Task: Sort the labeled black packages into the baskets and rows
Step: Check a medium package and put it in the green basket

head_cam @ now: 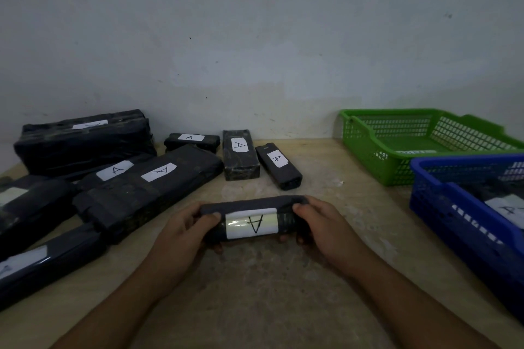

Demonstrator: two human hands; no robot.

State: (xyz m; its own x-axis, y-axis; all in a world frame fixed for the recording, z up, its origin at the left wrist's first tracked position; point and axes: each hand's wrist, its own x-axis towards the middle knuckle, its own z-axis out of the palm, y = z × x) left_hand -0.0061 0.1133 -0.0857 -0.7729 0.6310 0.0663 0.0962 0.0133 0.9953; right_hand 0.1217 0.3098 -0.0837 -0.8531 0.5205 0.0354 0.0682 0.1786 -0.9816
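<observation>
I hold a small black package point(249, 204) with a white label marked A just above the table's middle, its long side left to right. My left hand point(185, 231) grips its left end and my right hand point(320, 225) grips its right end. Three small A-labeled packages point(240, 154) lie side by side at the back centre. Several larger black packages point(147, 190) are piled at the left. A green basket point(365, 133) stands at the back right. A blue basket point(442, 207) at the right holds a labeled package point(507, 207).
The wooden table point(283, 278) ends at a pale wall behind the packages. The green basket seems to hold only a pale slip on its floor. Bare table surface lies between my hands and the blue basket.
</observation>
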